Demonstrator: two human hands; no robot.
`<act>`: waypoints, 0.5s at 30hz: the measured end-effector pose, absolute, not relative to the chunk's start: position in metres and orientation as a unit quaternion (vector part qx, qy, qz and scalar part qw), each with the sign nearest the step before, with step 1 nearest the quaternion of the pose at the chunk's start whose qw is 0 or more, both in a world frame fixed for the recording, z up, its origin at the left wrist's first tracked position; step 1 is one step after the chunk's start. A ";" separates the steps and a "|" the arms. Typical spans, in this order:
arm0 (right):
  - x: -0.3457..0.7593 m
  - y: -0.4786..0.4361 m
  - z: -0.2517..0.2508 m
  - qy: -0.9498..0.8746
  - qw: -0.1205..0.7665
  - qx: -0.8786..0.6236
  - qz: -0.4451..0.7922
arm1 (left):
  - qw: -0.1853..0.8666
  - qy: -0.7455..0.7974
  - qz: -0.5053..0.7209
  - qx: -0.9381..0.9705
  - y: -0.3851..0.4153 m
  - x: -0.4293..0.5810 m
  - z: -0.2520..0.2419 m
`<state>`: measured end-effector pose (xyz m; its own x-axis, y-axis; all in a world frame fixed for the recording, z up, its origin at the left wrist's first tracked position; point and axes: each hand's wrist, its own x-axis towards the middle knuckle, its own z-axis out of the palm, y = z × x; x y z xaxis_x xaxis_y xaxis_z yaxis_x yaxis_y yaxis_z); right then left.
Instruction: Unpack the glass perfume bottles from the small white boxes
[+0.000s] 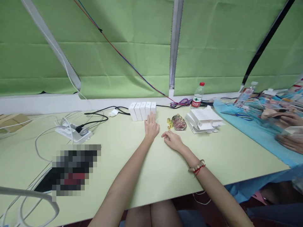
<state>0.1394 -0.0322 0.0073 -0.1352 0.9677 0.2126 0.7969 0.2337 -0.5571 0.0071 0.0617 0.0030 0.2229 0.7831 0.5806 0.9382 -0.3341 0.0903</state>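
1. White boxes [139,112]: upright on the tabletop [151,176].
2. My left grip [151,127], fingers extended, touches their right end; likely aligning, next needing gentle pressure.
3. My right grip [174,141], right of the boxes: curled, contents I cannot tell.

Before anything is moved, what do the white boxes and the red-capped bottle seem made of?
White boxes: probably card, smooth and fairly matte, with crisp edges and flat faces.
Red-capped bottle: likely clear, glossy plastic; its upper part looks see-through.
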 end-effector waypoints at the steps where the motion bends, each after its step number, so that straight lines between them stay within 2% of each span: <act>1: 0.139 -0.032 0.008 -0.737 0.272 -0.598 0.158 | 0.149 -0.557 -0.278 -0.768 0.066 0.008 0.004; 15: 0.139 -0.030 0.007 -0.737 0.274 -0.595 0.166 | 0.139 -0.558 -0.282 -0.768 0.083 0.011 0.014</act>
<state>0.1393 -0.0295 0.0075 -0.1413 0.9680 0.2074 0.7863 0.2371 -0.5705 0.0109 0.0830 0.0140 0.2181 0.7793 0.5875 0.9355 -0.3384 0.1016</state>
